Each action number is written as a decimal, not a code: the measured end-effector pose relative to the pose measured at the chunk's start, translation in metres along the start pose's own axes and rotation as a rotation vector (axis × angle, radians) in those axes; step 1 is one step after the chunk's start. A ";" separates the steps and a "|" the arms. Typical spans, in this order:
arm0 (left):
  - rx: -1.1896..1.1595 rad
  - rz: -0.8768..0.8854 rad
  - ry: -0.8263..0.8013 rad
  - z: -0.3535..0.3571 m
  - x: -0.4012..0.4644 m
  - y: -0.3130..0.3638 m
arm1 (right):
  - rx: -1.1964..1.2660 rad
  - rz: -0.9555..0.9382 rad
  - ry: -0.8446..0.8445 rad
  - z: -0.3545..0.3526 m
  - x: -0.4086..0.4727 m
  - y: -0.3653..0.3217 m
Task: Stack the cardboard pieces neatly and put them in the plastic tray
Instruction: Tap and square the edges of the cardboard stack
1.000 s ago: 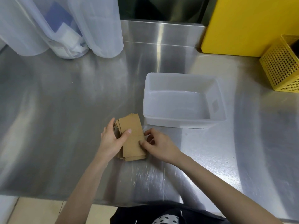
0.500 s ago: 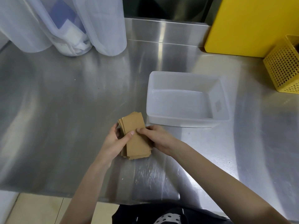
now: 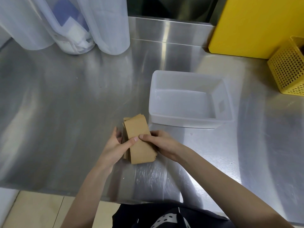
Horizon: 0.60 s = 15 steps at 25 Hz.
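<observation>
A stack of brown cardboard pieces (image 3: 137,129) sits in the middle of the steel table (image 3: 65,112), its edges slightly fanned at the left side. My left hand (image 3: 117,145) grips the stack from the left, thumb on top. My right hand (image 3: 162,142) grips it from the right, thumb pressed on the top piece, the two thumbs almost touching. The translucent white plastic tray (image 3: 189,122) stands empty just beyond and to the right of the stack, a short gap between them.
Translucent plastic containers (image 3: 105,27) stand at the back left, one holding papers. A yellow board (image 3: 256,25) leans at the back right, with a yellow perforated basket (image 3: 289,69) beside it. The table's front edge runs just below my forearms.
My right hand has slid from the stack's right edge onto its top, thumb meeting the left thumb. The stack looks squarer and both hands now hold it.
</observation>
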<state>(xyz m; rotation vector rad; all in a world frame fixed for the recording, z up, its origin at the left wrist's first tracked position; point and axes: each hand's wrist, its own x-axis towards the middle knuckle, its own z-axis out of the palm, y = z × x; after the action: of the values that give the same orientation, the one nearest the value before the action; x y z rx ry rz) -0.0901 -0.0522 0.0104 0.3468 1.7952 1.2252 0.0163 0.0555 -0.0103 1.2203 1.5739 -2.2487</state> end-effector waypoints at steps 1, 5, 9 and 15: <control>-0.001 -0.010 -0.010 -0.001 -0.001 -0.002 | -0.006 -0.005 -0.014 -0.001 -0.001 0.003; -0.013 -0.007 -0.124 -0.007 -0.004 -0.011 | 0.019 -0.039 -0.025 -0.004 -0.007 0.011; -0.038 0.038 -0.190 -0.007 -0.012 -0.018 | 0.002 -0.097 -0.035 -0.009 -0.022 0.015; -0.013 0.073 -0.301 0.016 -0.026 -0.021 | -0.099 -0.190 0.051 -0.029 -0.059 0.024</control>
<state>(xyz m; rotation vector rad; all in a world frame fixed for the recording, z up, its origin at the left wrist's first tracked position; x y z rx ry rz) -0.0576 -0.0700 0.0046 0.5621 1.5267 1.1663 0.0831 0.0502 0.0086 1.1558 1.8694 -2.2334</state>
